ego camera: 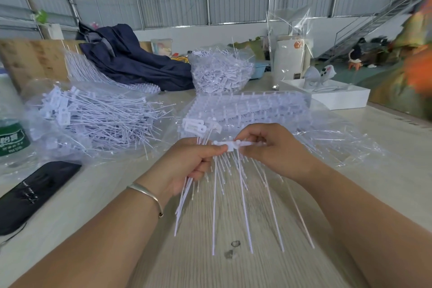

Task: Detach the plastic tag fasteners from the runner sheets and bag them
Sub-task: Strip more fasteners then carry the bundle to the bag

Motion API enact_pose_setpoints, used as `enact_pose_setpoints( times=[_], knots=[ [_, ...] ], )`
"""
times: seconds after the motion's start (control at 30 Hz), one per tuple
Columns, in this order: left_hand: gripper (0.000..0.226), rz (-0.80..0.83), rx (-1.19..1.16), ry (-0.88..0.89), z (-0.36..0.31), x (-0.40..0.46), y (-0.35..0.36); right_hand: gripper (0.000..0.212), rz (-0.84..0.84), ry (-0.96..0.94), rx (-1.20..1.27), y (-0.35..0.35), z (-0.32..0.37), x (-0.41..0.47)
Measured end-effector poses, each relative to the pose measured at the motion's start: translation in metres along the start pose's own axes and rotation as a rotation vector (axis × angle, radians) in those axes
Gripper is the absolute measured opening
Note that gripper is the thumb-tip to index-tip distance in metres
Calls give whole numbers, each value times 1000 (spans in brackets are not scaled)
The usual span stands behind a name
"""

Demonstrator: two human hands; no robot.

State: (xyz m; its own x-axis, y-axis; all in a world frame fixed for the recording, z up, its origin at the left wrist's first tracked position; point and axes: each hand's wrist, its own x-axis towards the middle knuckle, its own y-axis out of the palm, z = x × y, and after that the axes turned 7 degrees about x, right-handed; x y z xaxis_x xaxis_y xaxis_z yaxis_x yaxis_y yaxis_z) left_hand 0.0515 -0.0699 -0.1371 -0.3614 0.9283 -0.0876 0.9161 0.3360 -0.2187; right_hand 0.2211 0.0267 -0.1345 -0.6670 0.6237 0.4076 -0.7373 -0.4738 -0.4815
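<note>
2 hands (224, 159) on thin white fasteners (243, 184)

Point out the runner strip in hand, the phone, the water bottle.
runner strip (230, 144), head view, bar between the hands
phone (35, 190), head view, middle of its dark case
water bottle (11, 133), head view, green label

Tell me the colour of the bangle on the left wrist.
Silver: the bangle is a thin plain metal band, seen clearly in the head view.

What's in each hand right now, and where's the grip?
Both hands hold one runner sheet by its top bar: left hand also grips a bundle of detached fasteners; right hand pinches the bar's right end.
</note>
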Motion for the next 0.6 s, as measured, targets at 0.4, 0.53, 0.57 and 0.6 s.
enact_pose_setpoints(
  times=[0.4, 0.53, 0.57, 0.6],
  knots=[
    [32, 234, -341, 41, -4, -5, -9, 22, -21, 96, 371, -12, 6, 0],
    [26, 374, -435, 48, -5, -11, -3, 27, 110, 57, 465, -9, 11, -2],
    [24, 409, -442, 53, -5, -11, 0, 29, 170, 63, 488, -7, 11, -3],
    [21, 435, -430, 62, -5, -12, 3, 35, 228, 71, 520, -5, 11, -3]
  ],
)
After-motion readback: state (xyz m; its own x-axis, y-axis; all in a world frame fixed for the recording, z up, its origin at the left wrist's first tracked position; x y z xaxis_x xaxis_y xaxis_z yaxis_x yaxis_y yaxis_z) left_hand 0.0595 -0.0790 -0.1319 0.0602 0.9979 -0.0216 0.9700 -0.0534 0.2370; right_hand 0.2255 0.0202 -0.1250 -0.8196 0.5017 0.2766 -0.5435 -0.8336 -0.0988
